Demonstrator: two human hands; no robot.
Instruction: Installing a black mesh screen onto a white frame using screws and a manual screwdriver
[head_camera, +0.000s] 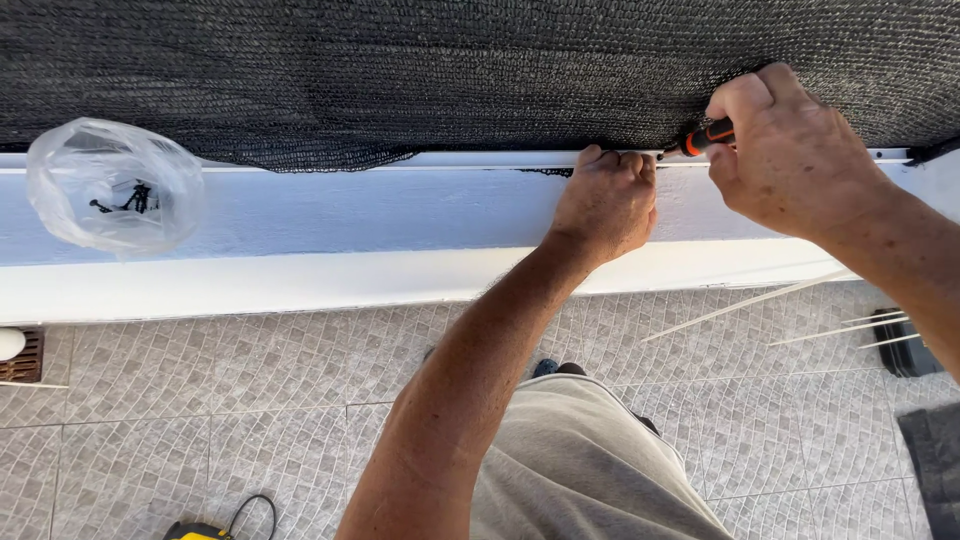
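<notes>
My right hand (790, 150) grips a screwdriver (703, 138) with an orange and black handle, its tip pointing left at the lower edge of the black mesh netting (450, 70). My left hand (605, 200) is closed against the thin white strip (480, 159) on top of the white ledge (330, 215), fingertips pinched right at the screwdriver tip. Whatever the fingers pinch is hidden. The netting hangs over the strip along the top of the view.
A clear plastic bag (113, 185) with several dark screws sits on the ledge at the left. Thin white strips (745, 303) lie on the tiled floor (250, 390) at right. A yellow and black tool (197, 531) with a cable rests at the bottom left.
</notes>
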